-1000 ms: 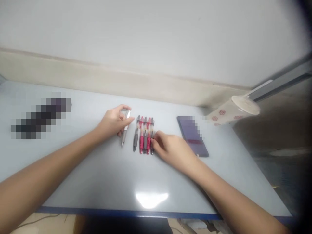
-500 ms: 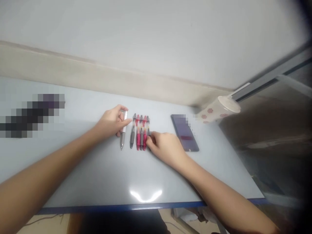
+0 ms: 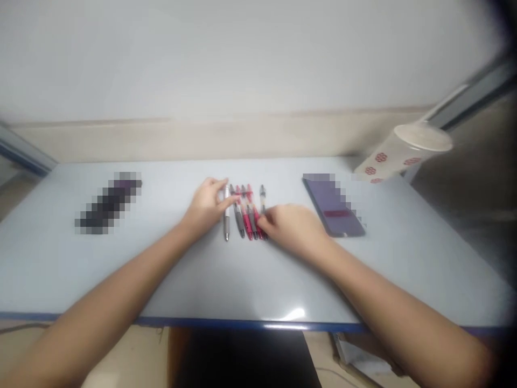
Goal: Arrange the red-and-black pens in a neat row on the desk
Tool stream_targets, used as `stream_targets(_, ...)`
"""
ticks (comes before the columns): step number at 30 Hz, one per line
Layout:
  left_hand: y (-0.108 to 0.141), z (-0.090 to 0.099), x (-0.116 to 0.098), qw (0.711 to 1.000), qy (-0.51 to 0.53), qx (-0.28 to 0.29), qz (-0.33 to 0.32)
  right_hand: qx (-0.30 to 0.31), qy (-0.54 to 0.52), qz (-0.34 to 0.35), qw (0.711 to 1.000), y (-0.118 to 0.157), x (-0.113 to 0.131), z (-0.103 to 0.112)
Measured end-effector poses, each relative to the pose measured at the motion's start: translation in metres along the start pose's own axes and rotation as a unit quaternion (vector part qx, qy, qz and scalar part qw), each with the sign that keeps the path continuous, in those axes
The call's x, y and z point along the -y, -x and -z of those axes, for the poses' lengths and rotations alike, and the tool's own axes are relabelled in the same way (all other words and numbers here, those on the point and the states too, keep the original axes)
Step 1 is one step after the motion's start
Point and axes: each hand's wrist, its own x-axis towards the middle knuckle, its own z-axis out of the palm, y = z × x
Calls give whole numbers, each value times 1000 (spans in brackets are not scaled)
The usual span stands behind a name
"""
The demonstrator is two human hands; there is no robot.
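Note:
Several click pens lie side by side on the light table. Leftmost is a white-and-grey pen (image 3: 226, 223), with my left hand (image 3: 205, 203) closed around its upper half and the thumb stretched across toward the grey pen (image 3: 238, 215) beside it. Red pens (image 3: 246, 221) and another dark pen (image 3: 252, 220) lie close together in the middle. My right hand (image 3: 291, 223) has its fingers bent at the lower end of the rightmost black pen (image 3: 263, 195). That pen's upper end stands apart from the bunch; its grip is partly hidden by my fingers.
A dark phone (image 3: 335, 210) lies right of the pens. Behind it stands a white cup with red patterns (image 3: 393, 156). A pixelated dark object (image 3: 107, 207) lies at left. The wall (image 3: 202, 140) borders the table's back; its blue front edge (image 3: 226, 324) is near me.
My view has turned, so the table looks more level. The rightmost black pen's top has moved away from the others. The white-and-grey pen is closer to the grey one, and the middle pens lean.

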Motion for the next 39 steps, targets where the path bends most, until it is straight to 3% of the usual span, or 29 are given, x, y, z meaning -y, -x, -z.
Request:
stream_targets(5,3,-4,2,999,6,-15,-43,-3,-5,20,1000,3,6,-3)
stream_targets(11,8,1,-1,993,-7,6,-120,-21,-64,53,996,2,12,-8)
stream_targets(18,12,2,2,971,-64,26,-231,-20,-208,34,977,6,-11,-3)
stream_targets(25,11,8,-9,947,-151,-105,-264,-23,-384,90,919,3,-26,-2)
stream_targets(29,7,11,-8,938,-200,-54,-277,-10,-486,144,862,2,-26,-1)
stream_targets(31,6,11,-5,934,-212,-11,-289,-33,-501,144,853,2,-26,1)
stream_targets(34,7,11,-4,929,-204,25,-307,-53,-460,123,878,2,-27,3)
stream_targets(37,12,11,-7,925,-187,48,-326,7,-384,116,916,5,-28,6)
stream_targets(39,15,12,-11,925,-175,65,-331,13,-336,134,932,7,-30,7)
